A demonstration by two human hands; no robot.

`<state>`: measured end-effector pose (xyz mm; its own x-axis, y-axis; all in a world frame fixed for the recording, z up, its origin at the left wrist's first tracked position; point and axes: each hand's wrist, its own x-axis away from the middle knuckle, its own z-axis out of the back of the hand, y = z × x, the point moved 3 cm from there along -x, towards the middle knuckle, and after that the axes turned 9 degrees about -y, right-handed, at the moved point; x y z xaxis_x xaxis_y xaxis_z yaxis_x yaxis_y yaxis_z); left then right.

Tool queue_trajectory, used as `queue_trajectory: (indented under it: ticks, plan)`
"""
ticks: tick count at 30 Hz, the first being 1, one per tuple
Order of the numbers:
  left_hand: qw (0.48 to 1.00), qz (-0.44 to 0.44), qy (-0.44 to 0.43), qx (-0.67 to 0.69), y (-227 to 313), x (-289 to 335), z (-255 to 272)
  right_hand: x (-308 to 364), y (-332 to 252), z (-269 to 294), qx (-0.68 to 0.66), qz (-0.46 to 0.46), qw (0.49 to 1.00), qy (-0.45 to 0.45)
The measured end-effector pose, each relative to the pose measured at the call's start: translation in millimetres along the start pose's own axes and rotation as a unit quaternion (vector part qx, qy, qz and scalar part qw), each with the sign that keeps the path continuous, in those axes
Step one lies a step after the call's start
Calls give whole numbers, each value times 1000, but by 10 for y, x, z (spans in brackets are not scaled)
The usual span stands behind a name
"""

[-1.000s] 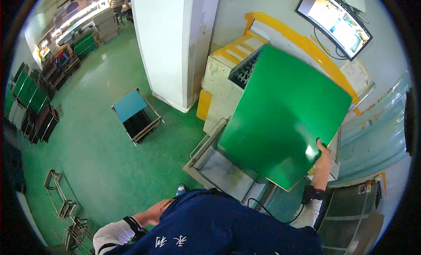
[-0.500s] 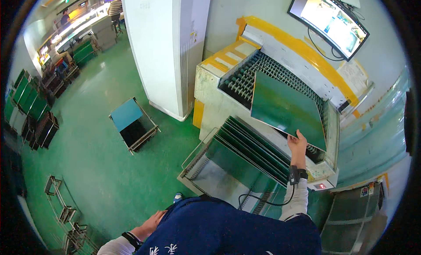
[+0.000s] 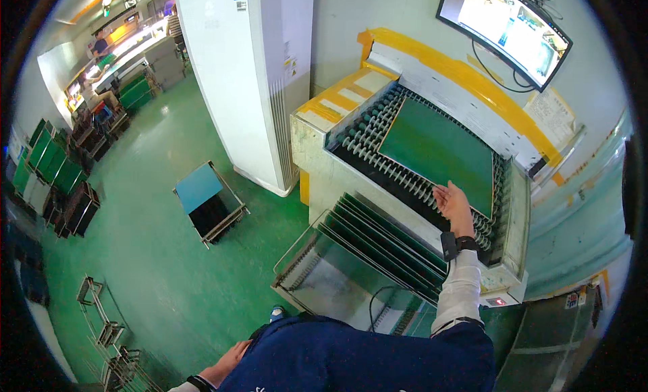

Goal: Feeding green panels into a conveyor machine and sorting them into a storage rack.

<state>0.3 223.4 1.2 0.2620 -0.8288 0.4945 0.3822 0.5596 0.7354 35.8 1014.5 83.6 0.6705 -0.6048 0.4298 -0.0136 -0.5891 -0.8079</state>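
A flat green panel (image 3: 442, 149) lies on the roller bed (image 3: 364, 144) of a pale machine. My right hand (image 3: 453, 204) is at the panel's near edge, fingers stretched out and the fingertips by the rim, with no grip on it visible. Below the machine stands a rack (image 3: 337, 274) with several green panels (image 3: 385, 247) upright in its slots. My left hand (image 3: 231, 360) rests against the navy garment at my side, holding nothing that I can see; its fingertips are partly hidden.
A tall white cabinet (image 3: 250, 81) stands left of the machine. On the green floor is a small frame stand (image 3: 214, 203) with a blue sheet. A lit monitor (image 3: 506, 31) hangs on the wall. More racks (image 3: 77, 206) line the far left, where people sit at a bright bench.
The panel was tilted with its near edge in my right hand; it now lies flat on the rollers, farther in. My right hand has let go and moved slightly forward.
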Motion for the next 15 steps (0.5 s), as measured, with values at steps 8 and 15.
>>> queue_trajectory:
  ticks: [8, 15]
  plan:
    - [997, -17, 1, -79, 11, 25, -127, -36, -121, -267, 712, 282, 611, 202]
    - [999, 52, -16, -1, 203, 96, -100, -25, -23, -532, 767, 206, 578, 189]
